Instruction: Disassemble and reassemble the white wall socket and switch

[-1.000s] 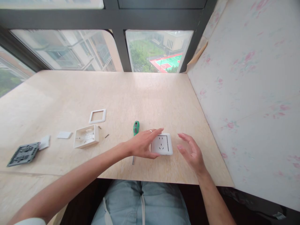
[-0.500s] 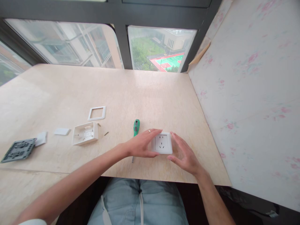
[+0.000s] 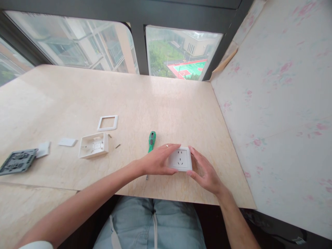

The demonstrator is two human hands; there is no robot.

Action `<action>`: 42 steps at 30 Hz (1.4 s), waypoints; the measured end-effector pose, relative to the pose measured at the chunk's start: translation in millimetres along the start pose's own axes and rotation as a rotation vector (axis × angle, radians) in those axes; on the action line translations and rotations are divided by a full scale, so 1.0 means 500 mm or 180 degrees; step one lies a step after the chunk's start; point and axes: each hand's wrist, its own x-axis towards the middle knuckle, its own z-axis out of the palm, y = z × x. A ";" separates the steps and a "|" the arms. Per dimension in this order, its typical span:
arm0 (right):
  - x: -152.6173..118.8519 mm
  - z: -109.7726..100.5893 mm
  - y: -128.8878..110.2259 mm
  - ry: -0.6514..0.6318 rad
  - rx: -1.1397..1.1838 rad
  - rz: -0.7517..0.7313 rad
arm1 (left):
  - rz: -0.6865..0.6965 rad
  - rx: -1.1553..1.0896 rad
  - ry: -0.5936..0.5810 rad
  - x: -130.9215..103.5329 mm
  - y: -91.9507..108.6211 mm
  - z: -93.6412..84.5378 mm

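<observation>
A white wall socket with several pin slots faces up near the front edge of the wooden surface. My left hand grips its left side, thumb at the near edge and fingers at the far edge. At the right side, my right hand holds the corners between thumb and fingers. Beneath my left hand lies a screwdriver with a green handle; its shaft is partly hidden by the hand, and the tip shows below it.
To the left lie a white open back box, a white frame, a small screw, a white flat plate, another white piece and a grey panel. A papered wall bounds the right; windows stand behind.
My right thumb and fingers have closed in on the socket's right side. The socket's inner frame line looks less dark along its top. The view has shifted slightly.
</observation>
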 end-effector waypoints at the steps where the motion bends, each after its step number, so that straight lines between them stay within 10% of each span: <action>1: 0.001 -0.001 0.000 -0.0009 -0.0020 -0.0009 | -0.0016 -0.0020 0.0028 -0.001 -0.001 0.003; 42: 0.013 -0.029 -0.020 -0.0592 -0.0668 -0.0022 | -0.0140 -0.0480 0.0196 -0.012 -0.024 0.028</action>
